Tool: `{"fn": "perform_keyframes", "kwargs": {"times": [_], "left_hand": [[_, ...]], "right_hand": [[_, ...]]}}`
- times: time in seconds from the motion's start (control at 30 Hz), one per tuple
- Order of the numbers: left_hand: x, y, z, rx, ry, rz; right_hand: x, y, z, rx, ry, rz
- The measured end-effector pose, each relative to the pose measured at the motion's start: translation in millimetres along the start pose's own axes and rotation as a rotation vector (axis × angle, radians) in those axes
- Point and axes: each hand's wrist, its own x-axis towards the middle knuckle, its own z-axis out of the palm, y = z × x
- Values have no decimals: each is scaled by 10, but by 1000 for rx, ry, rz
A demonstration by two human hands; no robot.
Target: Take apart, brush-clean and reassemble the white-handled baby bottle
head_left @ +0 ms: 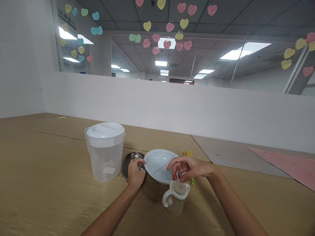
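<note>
A white bowl [157,162] stands in the middle of the table with a thin straight line or stick across it. At its left rim is my left hand [136,172], its fingers curled over a round metal dish [126,166]; what they hold, if anything, is hidden. My right hand [188,168] hovers above a clear cup with a white rim and handle [176,197], fingers bent and apart, nothing visible in them. Something pale and clear sits in the cup's mouth, just under the fingertips.
A translucent pitcher with a white lid [106,152] stands left of the metal dish. Behind my right hand lie a yellow item [187,153] and a green tip [192,181]. A pink sheet [298,168] lies at the far right, before a white wall [158,103].
</note>
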Motion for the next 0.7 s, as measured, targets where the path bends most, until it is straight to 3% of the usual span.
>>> {"fn": "perform_keyframes", "kwargs": {"times": [0.27, 0.43, 0.5, 0.6, 0.7], "left_hand": [[20, 25, -38, -33, 28, -26], [-33, 237, -124, -75, 106, 18], [-88, 342, -160, -100, 169, 156], [-197, 453, -192, -105, 275, 484], [-303, 508, -194, -106, 309, 783]], "right_hand": [[2, -9, 7, 2, -11, -26], [-4, -2, 2, 13, -17, -32], [1, 0, 4, 23, 5, -46], [40, 22, 8, 38, 83, -92], [115, 62, 28, 40, 183, -139]]}}
